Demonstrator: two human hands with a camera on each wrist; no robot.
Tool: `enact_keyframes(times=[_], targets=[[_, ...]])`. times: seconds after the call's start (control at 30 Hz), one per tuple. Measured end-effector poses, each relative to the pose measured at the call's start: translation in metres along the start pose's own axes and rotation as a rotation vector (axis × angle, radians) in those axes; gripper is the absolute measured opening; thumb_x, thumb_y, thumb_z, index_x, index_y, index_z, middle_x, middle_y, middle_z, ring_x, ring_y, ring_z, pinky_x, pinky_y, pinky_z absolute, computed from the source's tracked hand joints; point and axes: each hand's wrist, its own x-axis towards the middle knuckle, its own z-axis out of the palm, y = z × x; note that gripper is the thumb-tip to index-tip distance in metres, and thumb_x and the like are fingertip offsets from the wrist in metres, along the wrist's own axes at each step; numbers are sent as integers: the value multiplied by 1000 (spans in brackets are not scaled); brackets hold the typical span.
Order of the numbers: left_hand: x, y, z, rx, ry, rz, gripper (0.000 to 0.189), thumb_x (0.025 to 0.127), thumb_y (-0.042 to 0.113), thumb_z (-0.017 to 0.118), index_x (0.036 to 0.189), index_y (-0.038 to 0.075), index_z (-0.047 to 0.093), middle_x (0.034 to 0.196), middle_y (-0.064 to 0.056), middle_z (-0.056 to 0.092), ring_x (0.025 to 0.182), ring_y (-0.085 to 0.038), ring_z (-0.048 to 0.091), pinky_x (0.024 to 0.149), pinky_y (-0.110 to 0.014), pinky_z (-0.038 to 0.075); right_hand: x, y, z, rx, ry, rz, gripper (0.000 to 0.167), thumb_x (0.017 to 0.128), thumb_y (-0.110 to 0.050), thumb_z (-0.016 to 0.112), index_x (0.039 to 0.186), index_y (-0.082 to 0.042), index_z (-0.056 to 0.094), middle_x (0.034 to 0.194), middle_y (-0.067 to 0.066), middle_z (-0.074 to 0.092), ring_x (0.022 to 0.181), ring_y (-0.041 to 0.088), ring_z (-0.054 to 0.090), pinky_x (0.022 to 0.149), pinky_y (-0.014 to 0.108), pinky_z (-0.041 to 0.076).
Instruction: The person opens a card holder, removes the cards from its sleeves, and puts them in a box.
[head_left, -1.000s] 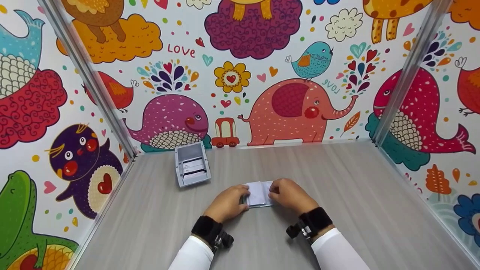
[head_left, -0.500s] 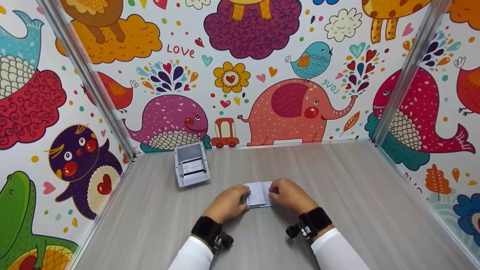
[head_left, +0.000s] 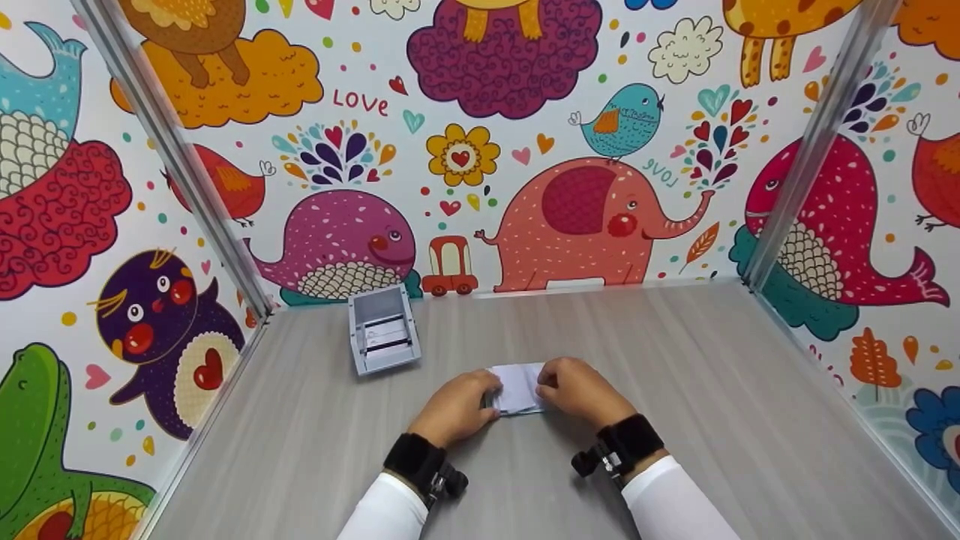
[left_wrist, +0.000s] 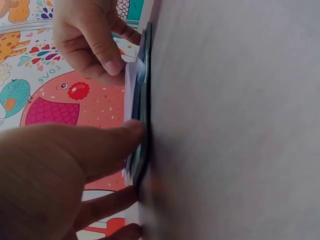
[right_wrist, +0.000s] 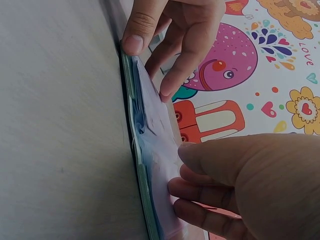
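Note:
A small card holder booklet (head_left: 525, 411) with a pale green cover lies open on the table, close in front of the person. White leaves (head_left: 514, 386), glossy like clear card pockets, cover its inside. My left hand (head_left: 459, 405) grips the booklet's left end, thumb on the near edge and fingers at the far side. At the right half, my right hand (head_left: 581, 390) pinches the white leaf, its thumb and curled fingertips on it; in the right wrist view the leaf (right_wrist: 162, 130) bulges up from the green cover (right_wrist: 145, 195).
A grey box (head_left: 385, 330) holding white cards between dark bars stands at the back left of the table (head_left: 675, 360). Printed panels with cartoon animals (head_left: 585, 225) enclose the back and both sides, joined by metal posts (head_left: 810, 150).
The left white leaf has shifted slightly right and its near edge now slants, covering the gap between the leaves. Both hands stay nearly where they were.

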Motion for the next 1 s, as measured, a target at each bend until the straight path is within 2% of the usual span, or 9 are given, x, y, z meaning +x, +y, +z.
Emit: enact_keyframes(times=[0.17, 0.3, 0.5, 0.6, 0.63, 0.73, 0.83, 0.87, 1.0], targets=[[1, 3, 0, 23, 1, -2, 32, 99, 16, 87, 129, 9, 81, 137, -8, 79, 132, -28, 71, 118, -46, 57, 0, 1, 0, 8, -5, -2, 9, 100, -13, 84, 106, -6, 85, 98, 5, 80, 90, 19, 66, 95, 49, 64], [3, 4, 1, 42, 7, 26, 29, 98, 12, 86, 127, 10, 82, 134, -7, 78, 133, -26, 69, 119, -45, 57, 1, 2, 0, 16, -7, -12, 7, 99, -12, 85, 104, -6, 84, 97, 5, 79, 89, 19, 66, 93, 49, 64], [2, 9, 3, 39, -6, 37, 35, 101, 4, 81, 135, 12, 80, 138, -6, 77, 137, -25, 70, 121, -46, 56, 2, 4, 1, 23, -10, -14, 8, 102, -12, 83, 105, -6, 85, 100, 6, 80, 91, 20, 67, 95, 49, 64], [2, 8, 5, 25, 0, 72, 38, 101, 0, 78, 138, 11, 79, 138, -7, 77, 137, -26, 70, 121, -47, 56, 2, 4, 1, 25, -11, -1, 11, 105, -14, 79, 109, -6, 86, 102, 5, 81, 92, 20, 67, 97, 49, 64], [5, -1, 14, 23, 18, 104, 37, 103, 2, 76, 139, 12, 78, 139, -6, 77, 137, -24, 70, 122, -44, 56, 2, 4, 1, 25, -6, -8, 11, 106, -14, 79, 108, -6, 86, 101, 5, 81, 91, 19, 67, 96, 48, 63], [5, -3, 15, 23, 40, 159, 36, 102, -1, 73, 135, 11, 80, 135, -6, 79, 133, -25, 73, 118, -45, 58, 2, 5, 1, 26, 8, -52, 13, 107, -17, 79, 103, -7, 85, 94, 2, 79, 85, 15, 65, 87, 42, 61], [5, -1, 15, 40, 44, 173, 36, 101, -3, 70, 133, 12, 81, 133, -5, 81, 131, -25, 73, 117, -44, 58, 2, 5, 1, 25, 25, -97, 15, 104, -22, 83, 95, -9, 84, 87, 0, 77, 80, 14, 64, 78, 37, 58], [2, 8, 7, 40, 31, 157, 38, 99, -6, 71, 131, 12, 82, 131, -5, 82, 130, -27, 74, 115, -46, 59, 2, 4, 1, 25, 30, -107, 16, 103, -24, 85, 95, -9, 84, 87, 1, 77, 79, 14, 64, 76, 37, 58], [2, 9, 6, 35, 15, 134, 39, 100, -7, 69, 129, 15, 83, 130, -1, 83, 132, -25, 74, 118, -45, 58, 3, 0, 2, 10, 52, -135, 26, 91, -29, 96, 100, -7, 84, 98, 5, 79, 86, 18, 68, 80, 40, 61]])
